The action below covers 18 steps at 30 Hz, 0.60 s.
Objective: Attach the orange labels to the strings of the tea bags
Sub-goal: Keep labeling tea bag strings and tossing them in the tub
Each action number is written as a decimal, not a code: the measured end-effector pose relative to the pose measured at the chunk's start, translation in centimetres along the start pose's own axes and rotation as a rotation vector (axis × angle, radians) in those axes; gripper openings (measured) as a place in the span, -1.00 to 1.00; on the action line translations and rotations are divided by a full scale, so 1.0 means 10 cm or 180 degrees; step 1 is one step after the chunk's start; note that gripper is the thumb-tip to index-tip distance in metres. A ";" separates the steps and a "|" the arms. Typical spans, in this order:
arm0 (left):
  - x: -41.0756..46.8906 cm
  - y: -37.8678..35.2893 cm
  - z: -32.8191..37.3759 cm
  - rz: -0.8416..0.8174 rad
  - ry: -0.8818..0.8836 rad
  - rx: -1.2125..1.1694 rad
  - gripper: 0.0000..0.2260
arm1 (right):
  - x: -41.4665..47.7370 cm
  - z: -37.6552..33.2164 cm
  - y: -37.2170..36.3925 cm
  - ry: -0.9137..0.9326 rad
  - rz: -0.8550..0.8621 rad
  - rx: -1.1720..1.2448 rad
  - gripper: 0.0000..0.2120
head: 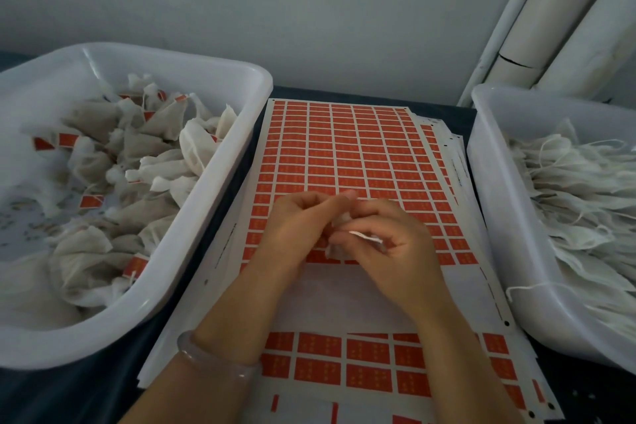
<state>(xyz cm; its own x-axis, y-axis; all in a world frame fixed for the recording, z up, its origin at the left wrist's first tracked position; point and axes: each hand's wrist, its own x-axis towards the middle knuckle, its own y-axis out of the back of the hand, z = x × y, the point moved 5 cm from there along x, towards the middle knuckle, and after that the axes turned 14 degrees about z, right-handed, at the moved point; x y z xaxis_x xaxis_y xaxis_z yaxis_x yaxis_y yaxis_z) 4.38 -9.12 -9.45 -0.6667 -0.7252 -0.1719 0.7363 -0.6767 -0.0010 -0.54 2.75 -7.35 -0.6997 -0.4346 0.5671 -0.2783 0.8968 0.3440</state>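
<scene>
Head camera looks down, close above label sheet (pixel 344 155).

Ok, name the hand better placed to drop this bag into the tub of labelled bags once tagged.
Left, likely. Both hands pinch the tea bag, but the left hand is nearer the tub of labelled bags, left of the label sheet; the right hand would cross over.

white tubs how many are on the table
2. One tub left of the label sheet, holding labelled tea bags; the other tub right of it, holding unlabelled bags. Both run off frame; others could sit outside the view.
</scene>
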 end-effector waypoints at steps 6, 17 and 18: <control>0.03 0.00 0.07 -0.0539 -0.0444 -0.0088 -0.82 | 0.07 -0.03 0.15 -0.0205 0.0403 0.0335 -0.93; -0.10 -0.11 0.12 -0.1421 -0.1261 0.0175 -0.85 | 0.03 0.08 0.09 -0.1170 0.0379 0.0920 -0.78; -0.09 -0.10 0.13 -0.1353 -0.1281 0.0028 -0.85 | 0.02 0.09 0.08 -0.1331 0.0393 0.0992 -0.78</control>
<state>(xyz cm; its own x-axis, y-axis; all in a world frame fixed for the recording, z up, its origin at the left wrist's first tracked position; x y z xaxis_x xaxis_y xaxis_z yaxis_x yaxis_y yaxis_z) 4.10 -7.90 -7.97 -0.8961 -0.3799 0.2295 0.3947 -0.9186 0.0206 -1.57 3.46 -7.63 -0.9243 -0.3114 0.2208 -0.3151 0.9489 0.0191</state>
